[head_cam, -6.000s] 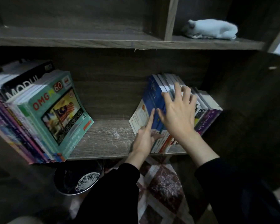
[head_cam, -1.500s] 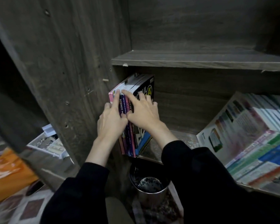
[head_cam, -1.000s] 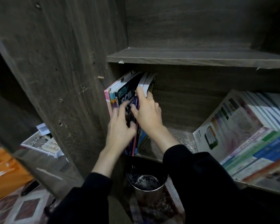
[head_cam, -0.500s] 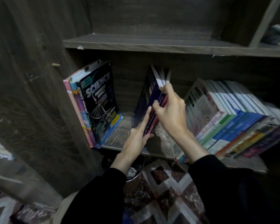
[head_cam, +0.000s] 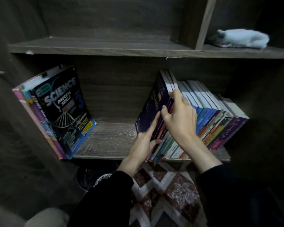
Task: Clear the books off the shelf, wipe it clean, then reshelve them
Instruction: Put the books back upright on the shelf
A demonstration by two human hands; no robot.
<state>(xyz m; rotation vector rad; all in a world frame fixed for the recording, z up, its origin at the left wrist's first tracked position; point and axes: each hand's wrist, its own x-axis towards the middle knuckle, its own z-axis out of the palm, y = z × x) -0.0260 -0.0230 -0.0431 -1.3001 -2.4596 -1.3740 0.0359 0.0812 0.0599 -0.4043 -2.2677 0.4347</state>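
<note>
Wooden shelf [head_cam: 111,141]; left book cluster [head_cam: 61,112], right book row [head_cam: 211,115].

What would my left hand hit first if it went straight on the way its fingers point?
The left hand holds the dark blue book, fingers aimed up along its cover. Going on, it would probably meet the thumb of the right hand first, though depth is unclear.
</note>
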